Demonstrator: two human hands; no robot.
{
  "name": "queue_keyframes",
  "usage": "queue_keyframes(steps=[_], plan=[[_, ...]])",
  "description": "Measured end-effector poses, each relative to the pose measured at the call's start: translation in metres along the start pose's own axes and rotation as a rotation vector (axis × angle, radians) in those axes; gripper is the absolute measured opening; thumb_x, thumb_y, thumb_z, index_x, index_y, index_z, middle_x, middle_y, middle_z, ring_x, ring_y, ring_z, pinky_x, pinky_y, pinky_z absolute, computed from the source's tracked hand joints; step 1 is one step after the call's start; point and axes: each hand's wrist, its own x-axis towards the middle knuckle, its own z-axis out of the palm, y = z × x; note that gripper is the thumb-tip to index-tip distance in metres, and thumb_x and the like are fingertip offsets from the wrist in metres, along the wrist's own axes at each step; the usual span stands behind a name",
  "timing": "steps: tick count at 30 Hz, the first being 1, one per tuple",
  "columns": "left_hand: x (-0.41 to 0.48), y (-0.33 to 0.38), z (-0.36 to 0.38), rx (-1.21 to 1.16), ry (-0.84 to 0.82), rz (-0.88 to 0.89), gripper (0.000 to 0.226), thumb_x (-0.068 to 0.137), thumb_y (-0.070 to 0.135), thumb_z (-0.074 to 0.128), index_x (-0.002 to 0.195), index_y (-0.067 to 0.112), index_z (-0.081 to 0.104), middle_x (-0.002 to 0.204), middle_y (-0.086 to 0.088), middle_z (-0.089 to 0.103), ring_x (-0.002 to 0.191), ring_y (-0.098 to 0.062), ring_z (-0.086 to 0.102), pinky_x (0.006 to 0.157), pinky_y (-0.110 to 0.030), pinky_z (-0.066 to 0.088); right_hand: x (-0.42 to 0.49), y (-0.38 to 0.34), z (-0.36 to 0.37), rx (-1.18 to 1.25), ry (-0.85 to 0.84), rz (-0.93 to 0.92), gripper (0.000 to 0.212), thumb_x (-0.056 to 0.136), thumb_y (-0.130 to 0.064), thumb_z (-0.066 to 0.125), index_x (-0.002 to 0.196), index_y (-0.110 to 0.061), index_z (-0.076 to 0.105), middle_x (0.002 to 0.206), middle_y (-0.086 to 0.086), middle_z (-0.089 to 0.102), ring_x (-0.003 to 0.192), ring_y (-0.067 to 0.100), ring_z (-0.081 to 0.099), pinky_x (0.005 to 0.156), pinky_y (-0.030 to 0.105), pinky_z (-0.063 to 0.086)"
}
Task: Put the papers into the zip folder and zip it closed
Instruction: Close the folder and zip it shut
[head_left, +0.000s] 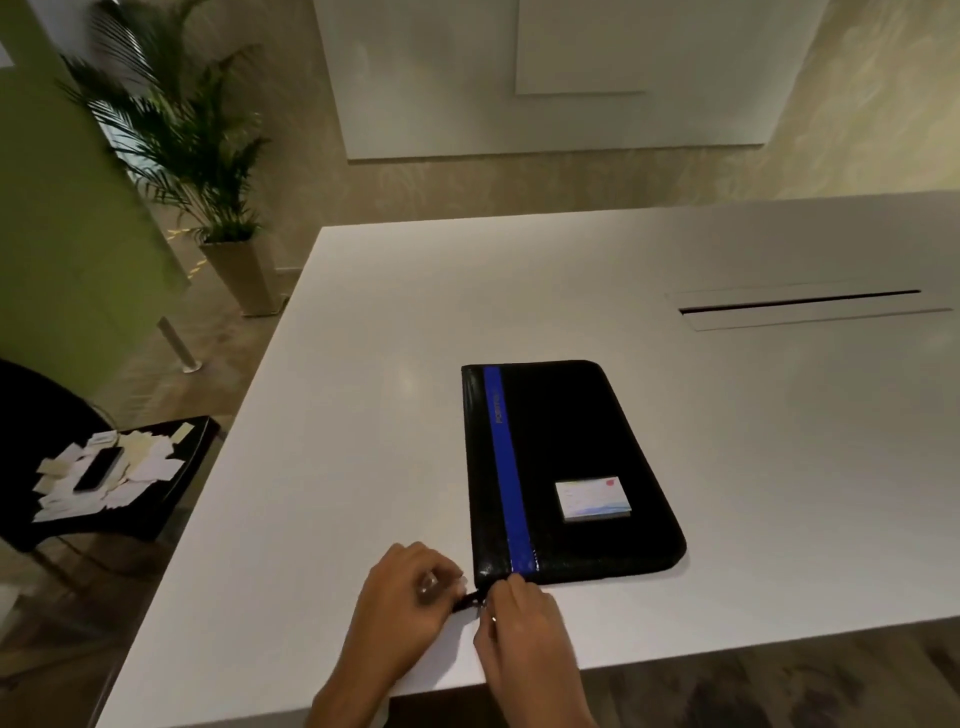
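A black zip folder (561, 441) with a blue stripe lies flat on the white table (363, 415). A small white card or pad (593, 499) rests on its cover near the front. My left hand (402, 618) pinches the dark zip tail at the folder's near left corner. Right beside it, my right hand (524, 634) pinches the zip pull at that same corner. No loose papers show on the table, and the folder's inside is hidden.
A cable slot (800, 306) is set into the table at the back right. To the left, a dark chair (156, 499) holds several paper slips and a phone (98, 467). A potted palm (208, 171) stands beyond the table's left corner.
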Motion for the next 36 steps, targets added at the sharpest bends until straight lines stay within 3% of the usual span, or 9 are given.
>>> queue_keyframes(steps=[3,6,10,16,24,30,36], plan=[[-0.006,-0.007,-0.005,-0.025,-0.069,0.077,0.018,0.085,0.058,0.077,0.087,0.039,0.078,0.091,0.029,0.069,0.092,-0.005,0.062,0.078,-0.025,0.049,0.004,0.001,-0.009,-0.024,-0.018,0.055,0.003,0.087,-0.030,0.065,0.086,-0.027,0.064,0.079,-0.007,0.060,0.069,0.017,0.060,0.065,0.035,0.053],[-0.002,-0.003,-0.007,-0.014,-0.140,0.110,0.040,0.081,0.078,0.072,0.095,0.041,0.081,0.095,0.029,0.067,0.098,-0.002,0.057,0.083,-0.024,0.045,-0.002,-0.003,-0.006,0.077,0.023,0.062,0.027,0.078,-0.025,0.089,0.087,-0.028,0.063,0.080,-0.010,0.061,0.072,0.014,0.062,0.077,0.035,0.053],[0.000,-0.003,-0.015,0.082,-0.279,0.154,0.071,0.068,0.097,0.066,0.113,0.043,0.081,0.106,0.029,0.064,0.103,-0.001,0.053,0.088,-0.022,0.041,-0.005,-0.001,-0.003,0.078,0.032,0.140,0.039,0.067,-0.018,0.101,0.088,-0.024,0.068,0.080,-0.009,0.067,0.072,0.013,0.068,0.083,0.033,0.047],[0.000,-0.007,-0.018,0.116,-0.266,0.212,0.044,0.094,0.068,0.055,0.118,0.041,0.081,0.107,0.024,0.070,0.097,-0.001,0.056,0.082,-0.020,0.044,-0.006,-0.007,-0.004,0.102,0.087,0.178,0.036,0.076,-0.014,0.098,0.091,-0.025,0.067,0.080,-0.009,0.067,0.071,0.012,0.067,0.078,0.038,0.056],[-0.006,-0.013,-0.008,0.033,-0.144,0.299,0.029,0.100,0.056,0.063,0.105,0.032,0.080,0.101,0.020,0.070,0.090,-0.001,0.060,0.079,-0.010,0.044,-0.005,-0.014,0.000,0.128,0.118,0.208,0.036,0.077,-0.012,0.097,0.089,-0.025,0.067,0.079,-0.010,0.067,0.070,0.012,0.066,0.079,0.036,0.051],[-0.006,-0.019,-0.006,-0.012,-0.048,0.238,0.032,0.097,0.057,0.063,0.089,0.028,0.073,0.088,0.026,0.060,0.082,0.003,0.056,0.073,-0.012,0.040,-0.004,-0.010,-0.004,0.060,0.150,0.258,0.038,0.072,-0.012,0.100,0.088,-0.023,0.068,0.077,-0.006,0.068,0.066,0.014,0.066,0.075,0.041,0.056],[-0.009,-0.025,-0.025,0.020,0.008,0.154,0.021,0.092,0.055,0.067,0.086,0.036,0.072,0.083,0.030,0.059,0.084,-0.001,0.059,0.068,-0.015,0.044,-0.003,0.004,-0.018,-0.002,0.150,0.269,0.037,0.072,-0.010,0.099,0.086,-0.023,0.067,0.076,-0.007,0.064,0.065,0.012,0.062,0.075,0.033,0.046]])
